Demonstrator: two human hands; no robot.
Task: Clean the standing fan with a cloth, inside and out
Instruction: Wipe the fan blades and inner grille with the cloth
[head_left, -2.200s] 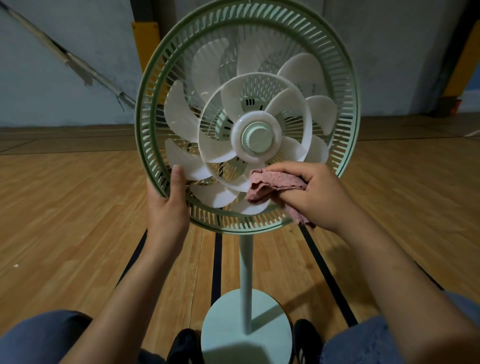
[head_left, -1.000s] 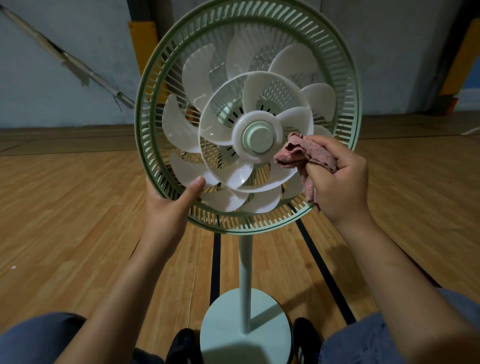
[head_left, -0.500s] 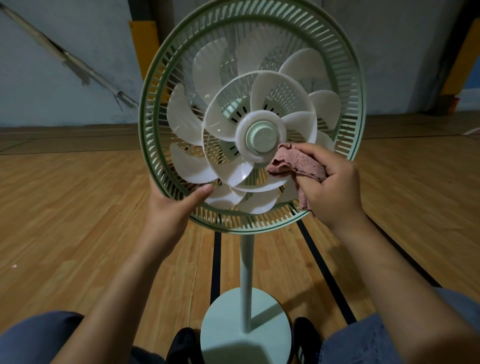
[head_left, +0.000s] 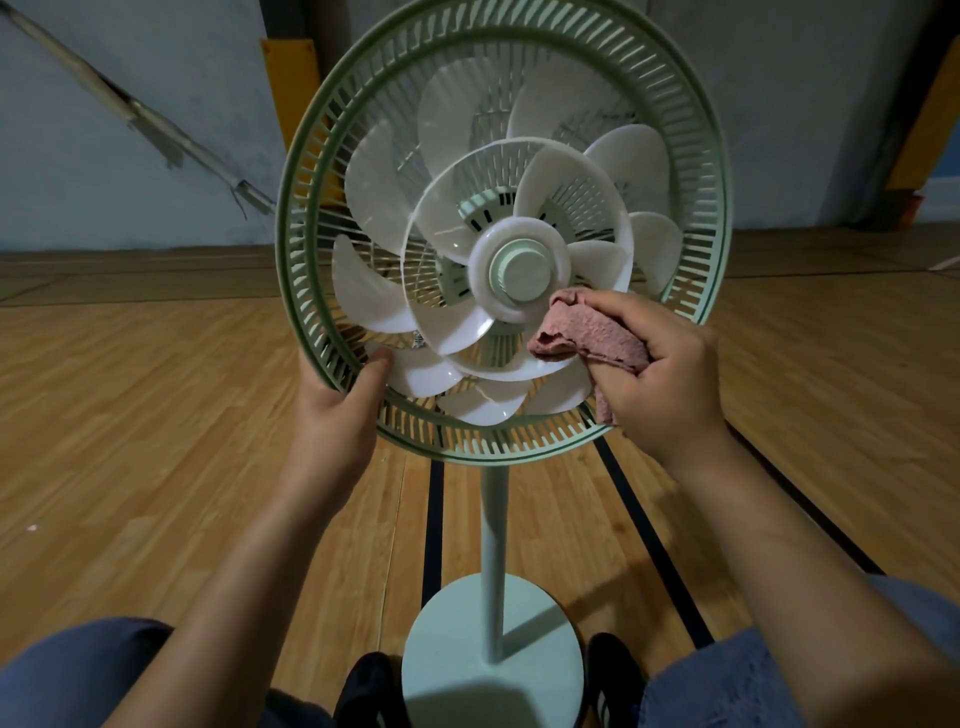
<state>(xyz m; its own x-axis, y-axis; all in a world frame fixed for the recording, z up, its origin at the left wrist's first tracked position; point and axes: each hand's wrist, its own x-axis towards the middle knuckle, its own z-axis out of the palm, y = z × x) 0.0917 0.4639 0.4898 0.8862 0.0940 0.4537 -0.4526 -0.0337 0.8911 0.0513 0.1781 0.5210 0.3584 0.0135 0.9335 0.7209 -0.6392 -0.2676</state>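
Right hand (head_left: 670, 384) fingers bunch pink cloth (head_left: 587, 338) against white blades (head_left: 519, 364); left hand (head_left: 337, 410) grips green guard rim (head_left: 311, 332).

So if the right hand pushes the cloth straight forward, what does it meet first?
Most likely the white blades just below the hub: the right hand holds the pink cloth right against them, though depth is unclear.

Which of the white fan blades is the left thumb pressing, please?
The left hand has its thumb on the outer blade at the lower left, just inside the green guard ring; the other blades go untouched by that hand.
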